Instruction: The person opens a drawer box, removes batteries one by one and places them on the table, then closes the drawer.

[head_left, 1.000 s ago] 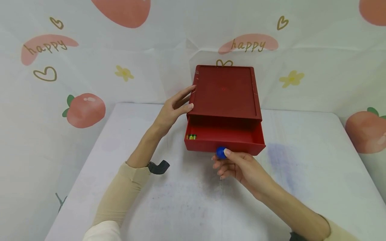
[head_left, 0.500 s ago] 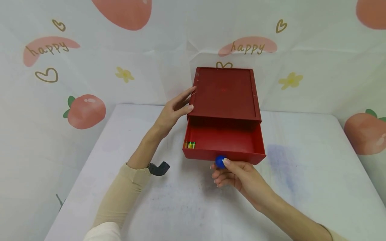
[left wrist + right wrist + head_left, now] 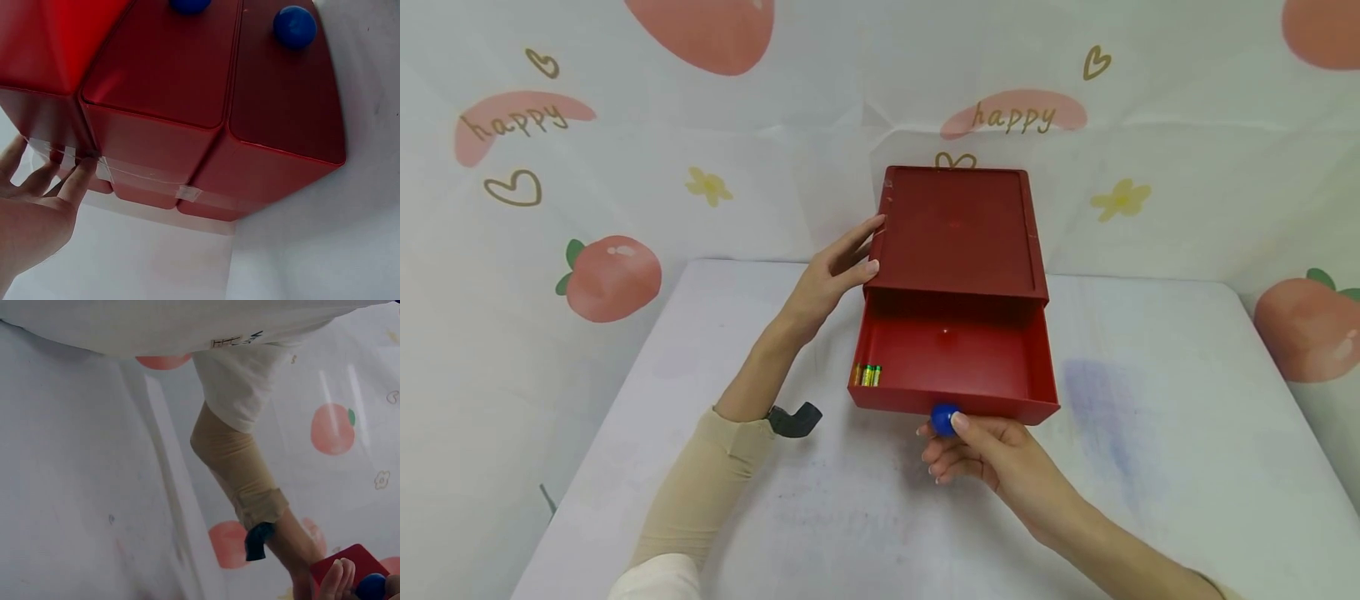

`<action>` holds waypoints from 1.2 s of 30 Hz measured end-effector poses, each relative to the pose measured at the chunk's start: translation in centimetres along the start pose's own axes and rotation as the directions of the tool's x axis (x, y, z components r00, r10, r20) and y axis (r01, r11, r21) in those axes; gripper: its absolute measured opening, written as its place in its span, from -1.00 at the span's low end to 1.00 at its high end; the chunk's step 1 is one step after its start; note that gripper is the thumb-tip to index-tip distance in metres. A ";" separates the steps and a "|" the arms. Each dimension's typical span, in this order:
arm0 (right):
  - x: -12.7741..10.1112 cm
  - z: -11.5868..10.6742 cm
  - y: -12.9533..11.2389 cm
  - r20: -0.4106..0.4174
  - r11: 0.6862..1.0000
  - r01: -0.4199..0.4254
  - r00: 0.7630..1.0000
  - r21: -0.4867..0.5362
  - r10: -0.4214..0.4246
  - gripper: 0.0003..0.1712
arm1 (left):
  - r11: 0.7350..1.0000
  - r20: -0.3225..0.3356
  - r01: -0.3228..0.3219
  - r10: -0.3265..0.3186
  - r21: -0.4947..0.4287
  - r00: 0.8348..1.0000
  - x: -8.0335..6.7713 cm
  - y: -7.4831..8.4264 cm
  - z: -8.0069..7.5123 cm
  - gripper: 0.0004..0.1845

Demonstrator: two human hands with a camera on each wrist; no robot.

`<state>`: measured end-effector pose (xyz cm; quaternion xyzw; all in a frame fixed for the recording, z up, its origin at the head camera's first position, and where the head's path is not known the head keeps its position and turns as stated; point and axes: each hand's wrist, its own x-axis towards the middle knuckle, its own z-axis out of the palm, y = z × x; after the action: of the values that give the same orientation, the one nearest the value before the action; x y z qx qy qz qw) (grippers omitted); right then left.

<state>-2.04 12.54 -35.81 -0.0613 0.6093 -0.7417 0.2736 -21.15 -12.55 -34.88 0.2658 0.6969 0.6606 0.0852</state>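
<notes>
A red box [image 3: 958,233] stands at the back of the white table. Its drawer [image 3: 951,358] is pulled well out toward me, with a few small batteries [image 3: 867,375] in its front left corner. My right hand [image 3: 943,429] pinches the blue knob [image 3: 943,418] on the drawer front; the knob [image 3: 370,586] shows at the bottom edge of the right wrist view. With straight fingers my left hand [image 3: 857,250] rests against the box's left side. In the left wrist view that hand [image 3: 47,187] touches the taped red wall [image 3: 187,94], with another blue knob [image 3: 294,26] in sight.
The white table [image 3: 1150,467] runs to a rounded edge on the right and left. A cloth backdrop [image 3: 610,275] printed with strawberries hangs close behind the box. A black wrist mount [image 3: 793,417] sits on my left forearm.
The drawer has slid farther out toward me, drawn by my right hand on the blue knob. The batteries show more fully. My left hand has stayed on the box's side.
</notes>
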 end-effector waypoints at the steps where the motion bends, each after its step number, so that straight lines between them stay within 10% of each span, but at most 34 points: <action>1: 0.0 0.0 0.0 -0.001 1.000 0.000 1.000 -0.002 0.000 -0.46 | 1.000 0.000 -0.001 0.001 0.000 1.000 0.0 0.0 0.0 -0.37; 36: -1.4 0.9 1.1 0.044 0.998 -0.060 0.997 0.037 0.058 -0.44 | 1.000 -0.008 0.003 -0.004 -0.018 1.000 0.0 -0.1 0.0 -0.37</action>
<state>-0.14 12.27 -36.29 -0.0537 0.5906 -0.7433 0.3094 -21.19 -12.53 -35.02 0.2611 0.6917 0.6678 0.0859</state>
